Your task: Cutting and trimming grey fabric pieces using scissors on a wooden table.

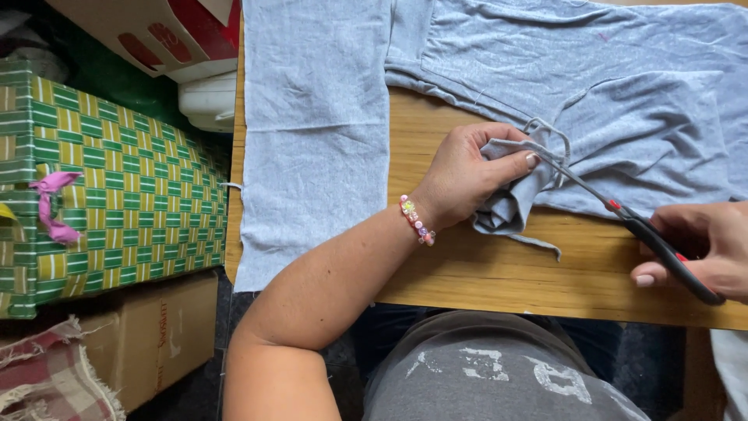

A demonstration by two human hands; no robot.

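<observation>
My left hand (466, 173) pinches a bunched fold of grey jersey fabric (510, 203) over the wooden table (483, 281). My right hand (701, 249) grips black-handled scissors (654, 238) with a red pivot; their blades reach up-left into the fold by my left thumb. A thin grey fabric loop (549, 132) curls just above the blade tips. The larger grey garment piece (615, 101) spreads across the back right of the table. A beaded bracelet (417, 220) is on my left wrist.
A flat grey fabric panel (315, 132) hangs over the table's left edge. Left of the table stand a green and yellow woven box (117, 187) with a pink ribbon, a cardboard box (148, 335), a white container (206, 101) and a checked cloth (43, 382).
</observation>
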